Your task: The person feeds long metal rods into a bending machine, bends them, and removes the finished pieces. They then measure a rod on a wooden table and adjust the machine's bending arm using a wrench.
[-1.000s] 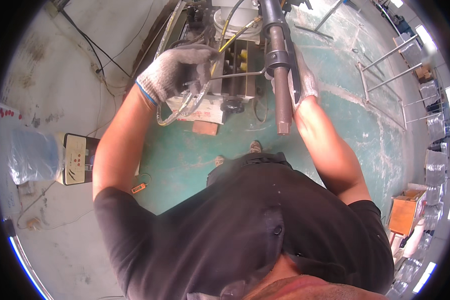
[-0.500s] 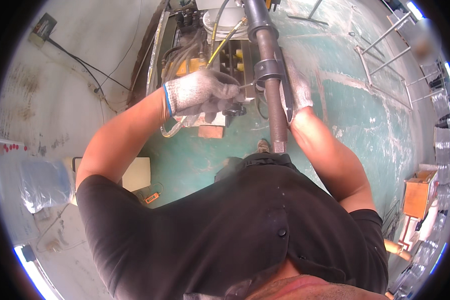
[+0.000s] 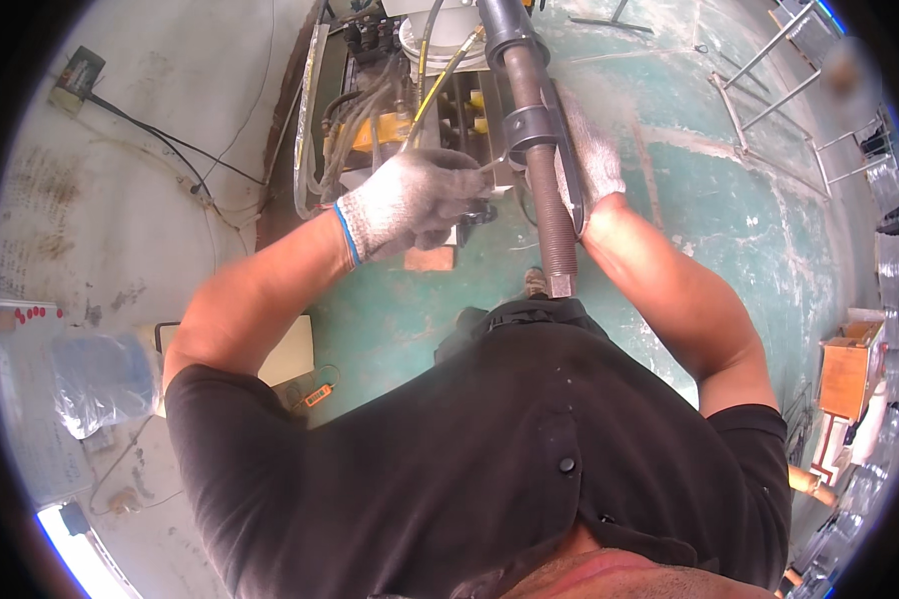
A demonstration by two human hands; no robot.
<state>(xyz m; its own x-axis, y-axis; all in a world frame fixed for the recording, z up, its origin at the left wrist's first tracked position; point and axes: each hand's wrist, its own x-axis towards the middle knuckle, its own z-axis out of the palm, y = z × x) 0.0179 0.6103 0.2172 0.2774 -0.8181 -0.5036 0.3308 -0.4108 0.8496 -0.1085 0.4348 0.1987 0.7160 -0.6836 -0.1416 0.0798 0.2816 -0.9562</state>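
A long threaded rod [image 3: 552,215] with a squared end points toward my waist. Around it sits a dark collar [image 3: 529,128], and a flat dark bar [image 3: 570,170] runs along its right side. My left hand [image 3: 415,195], in a whitish knitted glove with a blue cuff edge, is closed on a thin metal rod [image 3: 494,164], whose far end reaches the collar's left side. My right hand [image 3: 595,160], gloved too, is against the right side of the flat bar. Its fingers are hidden behind the bar and the threaded rod.
Behind my left hand stands a machine with hoses [image 3: 370,110], one a yellow-marked hose [image 3: 440,90]. A white bucket [image 3: 445,45] is at the back. A reddish block [image 3: 430,259] lies on the green floor [image 3: 689,260]. Metal frames [image 3: 769,120] stand right.
My left wrist has dropped a little toward me and the thin rod now slants up toward the collar. My right hand stays beside the bar. The view has shifted slightly.
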